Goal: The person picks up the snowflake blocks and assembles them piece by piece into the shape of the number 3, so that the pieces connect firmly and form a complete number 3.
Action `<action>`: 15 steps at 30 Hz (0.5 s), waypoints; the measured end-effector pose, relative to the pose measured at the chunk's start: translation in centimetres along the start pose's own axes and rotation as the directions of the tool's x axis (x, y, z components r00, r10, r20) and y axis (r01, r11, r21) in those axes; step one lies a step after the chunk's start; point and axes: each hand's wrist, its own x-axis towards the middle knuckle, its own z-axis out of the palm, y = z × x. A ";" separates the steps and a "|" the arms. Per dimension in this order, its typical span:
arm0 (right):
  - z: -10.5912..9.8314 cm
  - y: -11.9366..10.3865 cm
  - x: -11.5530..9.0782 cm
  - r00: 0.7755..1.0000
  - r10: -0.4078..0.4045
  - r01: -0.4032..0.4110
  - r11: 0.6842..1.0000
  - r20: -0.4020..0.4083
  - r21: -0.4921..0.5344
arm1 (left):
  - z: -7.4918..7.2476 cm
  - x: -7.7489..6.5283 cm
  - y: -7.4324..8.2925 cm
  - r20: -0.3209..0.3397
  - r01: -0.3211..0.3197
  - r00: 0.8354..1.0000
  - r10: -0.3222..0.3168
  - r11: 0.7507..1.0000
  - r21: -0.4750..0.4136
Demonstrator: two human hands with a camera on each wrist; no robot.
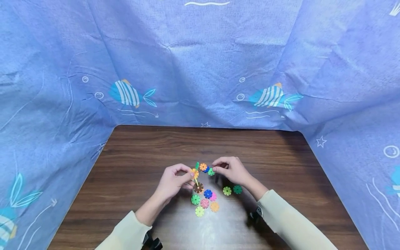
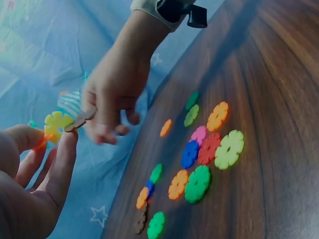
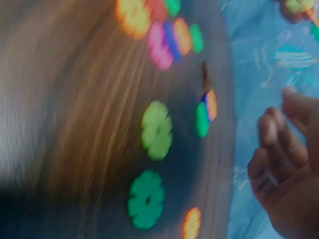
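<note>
My left hand [image 1: 175, 181] pinches a small chain of joined plastic flower-shaped snap discs, raised above the table. In the left wrist view the chain shows a yellow disc [image 2: 58, 121], an orange disc [image 2: 50, 138] partly hidden by the fingertips, and a brown disc [image 2: 81, 119] at its end. A green disc [image 1: 197, 165] tops it in the head view. My right hand [image 1: 232, 170] hovers to the right with its fingers loosely bent. Nothing shows between those fingers in the right wrist view [image 3: 291, 149].
Loose discs lie on the wooden table [image 1: 140, 149]: a blue one [image 1: 208, 193], a red one [image 1: 204, 203], a light green one [image 1: 227, 190], a dark green one [image 1: 237, 189] and several others. A blue fish-print cloth [image 1: 200, 69] surrounds the table's back and sides.
</note>
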 end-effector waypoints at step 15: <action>1.9 2.9 2.8 0.983 0.145 -0.081 0.895 0.115 -0.439 | 0.6 0.4 -0.6 -0.103 -0.118 0.988 0.111 0.991 -0.060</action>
